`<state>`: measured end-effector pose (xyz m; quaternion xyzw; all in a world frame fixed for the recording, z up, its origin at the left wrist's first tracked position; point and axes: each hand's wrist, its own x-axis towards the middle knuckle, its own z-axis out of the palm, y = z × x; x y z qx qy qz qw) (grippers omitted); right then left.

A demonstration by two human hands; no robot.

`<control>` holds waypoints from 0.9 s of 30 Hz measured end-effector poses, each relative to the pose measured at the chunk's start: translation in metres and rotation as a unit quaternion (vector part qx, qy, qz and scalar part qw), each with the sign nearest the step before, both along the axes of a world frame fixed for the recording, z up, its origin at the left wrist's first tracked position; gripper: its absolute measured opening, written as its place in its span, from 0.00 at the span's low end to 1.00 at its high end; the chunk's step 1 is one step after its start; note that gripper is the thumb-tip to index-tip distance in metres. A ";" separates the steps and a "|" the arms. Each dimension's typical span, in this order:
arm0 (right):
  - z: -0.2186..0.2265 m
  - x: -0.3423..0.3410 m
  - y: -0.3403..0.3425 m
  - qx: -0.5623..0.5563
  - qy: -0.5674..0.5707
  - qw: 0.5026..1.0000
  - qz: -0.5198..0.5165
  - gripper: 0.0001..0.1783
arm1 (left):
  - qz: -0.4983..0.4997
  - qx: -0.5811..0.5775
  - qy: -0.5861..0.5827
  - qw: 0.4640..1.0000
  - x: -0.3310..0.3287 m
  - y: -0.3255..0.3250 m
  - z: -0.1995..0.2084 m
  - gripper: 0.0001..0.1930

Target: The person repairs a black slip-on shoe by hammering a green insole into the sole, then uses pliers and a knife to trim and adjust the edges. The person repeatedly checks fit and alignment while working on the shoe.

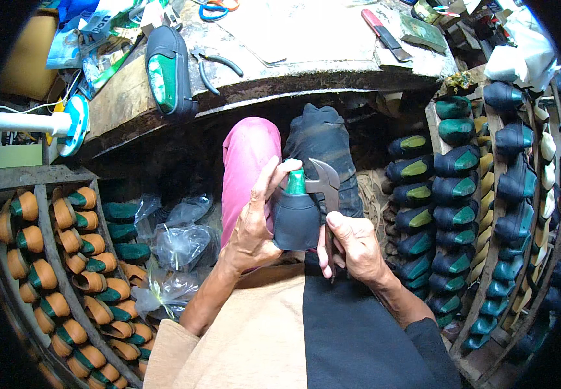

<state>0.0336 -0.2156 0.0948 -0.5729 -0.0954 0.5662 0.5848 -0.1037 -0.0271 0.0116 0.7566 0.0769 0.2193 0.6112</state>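
Note:
Over my lap, my left hand (252, 223) is closed round a black shoe (296, 222) stretched on a green shoe last. The green part of the last (296, 181) points away from me, near the left fingertips. A hammer (325, 176) with a curved, pointed metal head is gripped by its handle in my right hand (357, 245). Its head lies right beside the green part of the last; from this angle I cannot tell whether they touch. The lower handle is partly covered by my right fingers.
Ahead stands a worn workbench (254, 84) bearing another black shoe (169, 72), pliers (214, 66), scissors (217, 9) and a red-handled knife (385, 35). Racks of tan shoes (42, 275) on the left and black shoes (454, 194) on the right flank me. Plastic bags (183, 246) lie left of my legs.

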 end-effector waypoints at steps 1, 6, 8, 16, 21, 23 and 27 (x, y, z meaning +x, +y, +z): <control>-0.002 0.002 -0.002 -0.003 -0.029 1.000 -0.005 0.32 | 0.001 -0.001 0.000 1.000 -0.003 -0.001 0.000 0.72; -0.007 0.004 -0.007 -0.025 -0.071 0.997 -0.008 0.34 | 0.001 0.036 0.013 0.999 -0.017 -0.002 0.003 0.78; -0.007 0.001 -0.006 -0.011 -0.052 0.999 -0.005 0.33 | 0.002 0.045 0.015 0.999 -0.018 -0.001 0.003 0.77; -0.018 -0.008 -0.002 -0.040 -0.065 0.996 0.038 0.30 | 0.018 0.009 -0.001 1.000 -0.019 -0.003 -0.002 0.74; -0.045 -0.003 -0.001 -0.072 -0.071 0.995 -0.004 0.31 | 0.016 0.005 0.020 1.000 -0.015 -0.003 0.001 0.70; -0.056 0.014 0.003 -0.154 -0.049 0.987 -0.016 0.31 | 0.003 0.025 0.029 0.999 -0.014 0.000 0.007 0.68; -0.064 0.077 0.022 -0.063 -0.272 0.959 -0.055 0.26 | -0.016 0.069 0.056 0.996 -0.011 0.003 0.019 0.70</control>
